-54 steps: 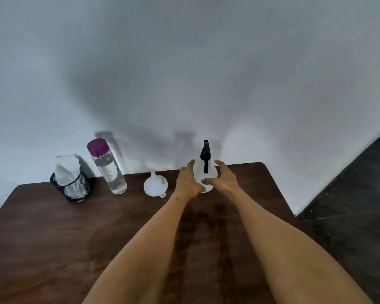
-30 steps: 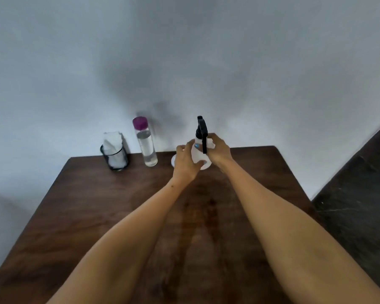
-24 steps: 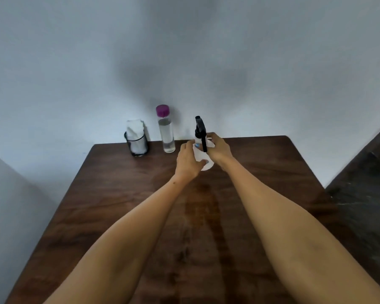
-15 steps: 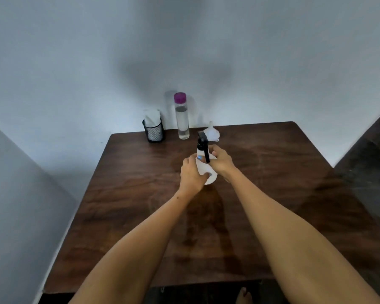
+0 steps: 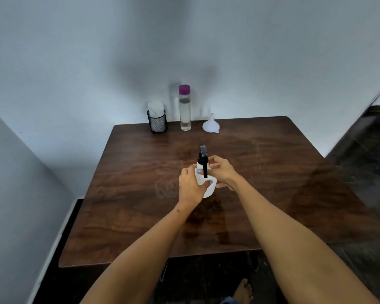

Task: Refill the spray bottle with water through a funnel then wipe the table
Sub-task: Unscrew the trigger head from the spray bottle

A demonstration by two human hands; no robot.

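Observation:
A small white spray bottle (image 5: 209, 188) with a black trigger head (image 5: 202, 157) stands near the middle of the dark wooden table (image 5: 140, 194). My left hand (image 5: 190, 188) wraps its body from the left. My right hand (image 5: 221, 170) holds it from the right, fingers up by the neck under the black head. A clear water bottle (image 5: 185, 110) with a purple cap stands at the back edge. A white funnel (image 5: 210, 125) rests mouth-down to its right.
A black mesh cup (image 5: 156, 121) holding white tissue stands at the back left, by the water bottle. A pale wall runs behind the table and another along its left side. Dark floor lies to the right, and a bare foot (image 5: 242, 290) shows below the near edge.
Both hands have carried the spray bottle from the back edge beside the funnel toward the table's middle. The view has pulled back, so the whole table top now shows.

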